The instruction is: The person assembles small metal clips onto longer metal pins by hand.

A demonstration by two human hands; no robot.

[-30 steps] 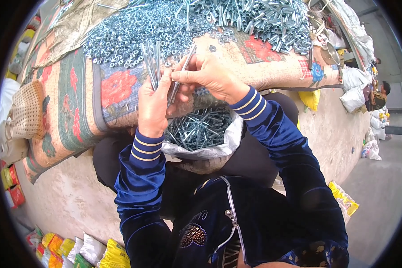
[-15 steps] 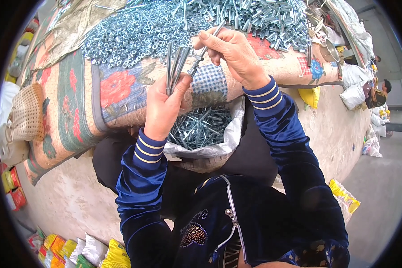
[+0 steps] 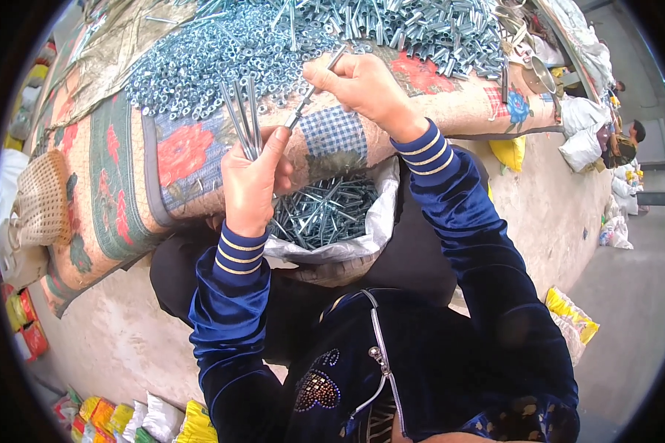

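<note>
My left hand (image 3: 250, 188) is closed around several long metal bolts (image 3: 241, 122) that fan upward from the fist. Its thumb and fingers also steady the lower end of a sleeve anchor bolt (image 3: 294, 118). The fingers of my right hand (image 3: 368, 87) pinch that same bolt near its upper end, so it slants up to the right between my hands. Under my left hand, a white-lined sack (image 3: 383, 214) stands full of metal anchor bolts (image 3: 325, 214). Beyond my hands lies a large heap of nuts and washers (image 3: 199, 70).
A pile of metal sleeves (image 3: 436, 33) covers the back of the quilt-covered table (image 3: 111, 177). A woven basket (image 3: 44, 196) hangs at its left end. Coloured bags (image 3: 159, 417) sit on the floor at lower left. Another person (image 3: 628, 144) is far right.
Both hands have moved slightly left with the anchor bolt. The bolts in my left hand now lean further left and are more spread out.
</note>
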